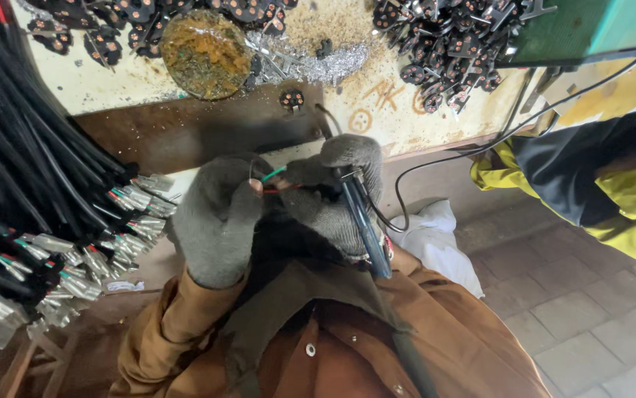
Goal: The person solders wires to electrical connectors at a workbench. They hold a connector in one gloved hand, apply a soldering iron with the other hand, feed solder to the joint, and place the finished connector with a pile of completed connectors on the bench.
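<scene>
Nearby, cable bundle [45, 184] crowds left hand [218, 217]; co-worker's yellow sleeve [627, 199] right.

Both the left hand [218, 221] and the right hand [336, 195] wear grey knitted gloves. Between them run thin wires [273, 180], one green, one red. The soldering iron [366, 228] has a dark blue handle (glossy), and the jacket [318, 346] is rust brown.

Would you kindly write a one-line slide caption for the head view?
Grey-gloved left hand pinches thin green and red wires while the right hand grips a dark pen-shaped soldering iron.
</scene>
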